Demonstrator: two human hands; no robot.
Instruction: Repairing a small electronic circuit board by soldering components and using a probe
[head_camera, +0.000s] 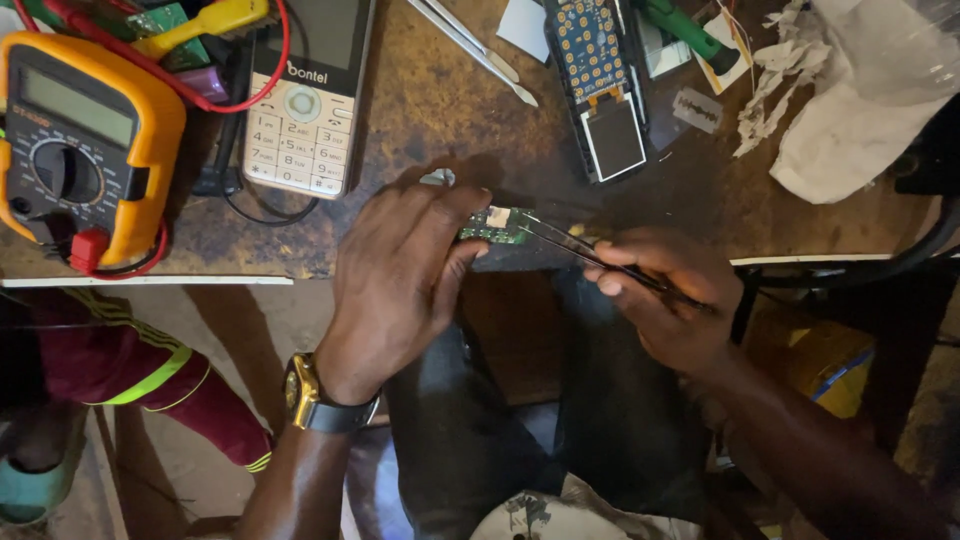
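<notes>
Looking down, head view: left hand (400, 275) pinching small green circuit board (495, 225) between fingers at worn table (440, 100) edge. Right hand (675, 300), fingers pressed around black tweezers (590, 255). Tweezers' long axis runs up-left, tips touching board's right end. Yellow multimeter (85, 140), white keypad phone (305, 95) far left.

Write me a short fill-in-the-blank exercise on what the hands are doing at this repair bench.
1. The left hand pinches a small green ____ at the bench edge.
2. The right hand holds a pair of ____ whose tips touch that board.
3. The orange multimeter lies to the ____ of the white keypad phone.
4. A gold watch sits on the ____ wrist.

Missing words: circuit board; tweezers; left; left
</notes>
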